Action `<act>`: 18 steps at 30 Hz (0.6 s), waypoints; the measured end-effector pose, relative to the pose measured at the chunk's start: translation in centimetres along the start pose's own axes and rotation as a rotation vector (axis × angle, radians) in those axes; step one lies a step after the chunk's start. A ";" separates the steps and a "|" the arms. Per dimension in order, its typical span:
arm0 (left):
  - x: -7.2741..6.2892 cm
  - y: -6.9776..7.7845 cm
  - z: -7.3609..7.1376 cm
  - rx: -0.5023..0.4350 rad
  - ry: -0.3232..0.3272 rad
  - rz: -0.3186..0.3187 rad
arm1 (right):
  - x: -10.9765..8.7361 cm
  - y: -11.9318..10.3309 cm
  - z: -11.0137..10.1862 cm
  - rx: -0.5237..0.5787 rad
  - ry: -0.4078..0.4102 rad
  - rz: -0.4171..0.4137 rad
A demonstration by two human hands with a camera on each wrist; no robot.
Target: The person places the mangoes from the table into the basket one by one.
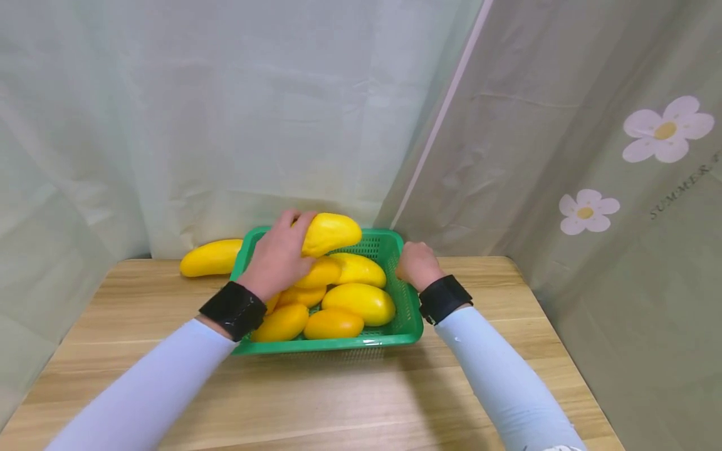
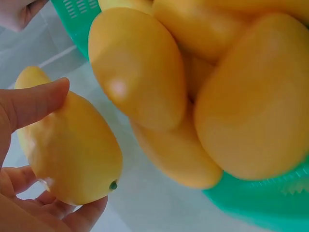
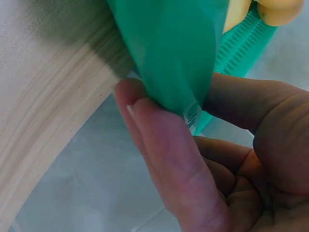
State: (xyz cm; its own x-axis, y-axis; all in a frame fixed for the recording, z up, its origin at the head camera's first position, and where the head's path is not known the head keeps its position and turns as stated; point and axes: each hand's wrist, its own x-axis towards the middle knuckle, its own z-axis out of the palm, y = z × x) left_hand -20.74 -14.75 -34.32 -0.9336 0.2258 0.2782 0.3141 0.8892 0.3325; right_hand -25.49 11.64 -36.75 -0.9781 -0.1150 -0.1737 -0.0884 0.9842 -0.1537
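A green plastic basket stands on the wooden table with several yellow-orange mangoes inside. Over its back part, my left hand grips a yellow mango. The left wrist view shows the thumb on top of this mango and fingers beneath, its small dark stem end facing outward. At the basket's right side my right hand holds the rim. In the right wrist view the green wall passes between the thumb and the fingers.
One more mango lies on the table, left of the basket and by the back edge. Pale curtains hang behind the table and along the right side, with printed white flowers.
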 end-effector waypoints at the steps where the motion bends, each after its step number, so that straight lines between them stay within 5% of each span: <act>1: 0.2 0.3 0.3 -0.008 -0.005 0.000 | 0.0 0.0 0.0 -0.001 0.000 0.000; 11: 2.8 3.3 2.9 -0.022 -0.062 0.064 | -0.3 0.2 -0.1 -0.041 0.012 -0.015; 18: 3.5 4.6 4.5 0.113 -0.064 0.108 | -0.5 0.1 0.0 -0.041 0.022 -0.030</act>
State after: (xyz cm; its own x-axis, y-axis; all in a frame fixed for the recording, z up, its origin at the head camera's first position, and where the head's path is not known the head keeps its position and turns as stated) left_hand -23.28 -8.10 -35.85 -0.9056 0.3442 0.2477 0.3953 0.8966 0.1995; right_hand -25.03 11.80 -36.74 -0.9786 -0.1423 -0.1485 -0.1253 0.9851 -0.1181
